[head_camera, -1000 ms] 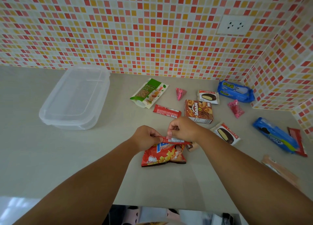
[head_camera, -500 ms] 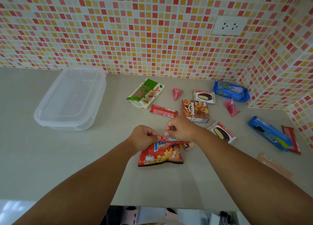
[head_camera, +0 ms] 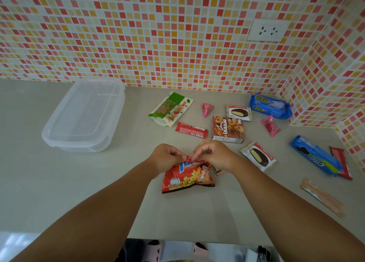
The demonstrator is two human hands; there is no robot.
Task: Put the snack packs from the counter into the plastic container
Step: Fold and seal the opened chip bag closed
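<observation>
A red potato snack bag (head_camera: 187,177) lies on the counter in the middle. My left hand (head_camera: 166,158) and my right hand (head_camera: 214,155) both pinch its top edge. The clear plastic container (head_camera: 59,137) sits at the left with its lid on. Other packs lie beyond and to the right: a green nut pouch (head_camera: 170,108), a red bar (head_camera: 191,130), a brown biscuit box (head_camera: 227,129), two choco pie packs (head_camera: 239,112) (head_camera: 258,156), two pink candies (head_camera: 206,109) (head_camera: 270,125), and two blue cookie packs (head_camera: 269,106) (head_camera: 316,155).
A tan wrapped stick (head_camera: 323,197) and a red bar (head_camera: 341,162) lie at the far right. Mosaic tile walls close the back and right side, with a socket (head_camera: 267,30) above. The counter's front edge (head_camera: 177,239) runs below my arms.
My hands stay pinched on the bag's top edge with little movement. The view has shifted slightly, so everything sits a bit lower left than a second ago.
</observation>
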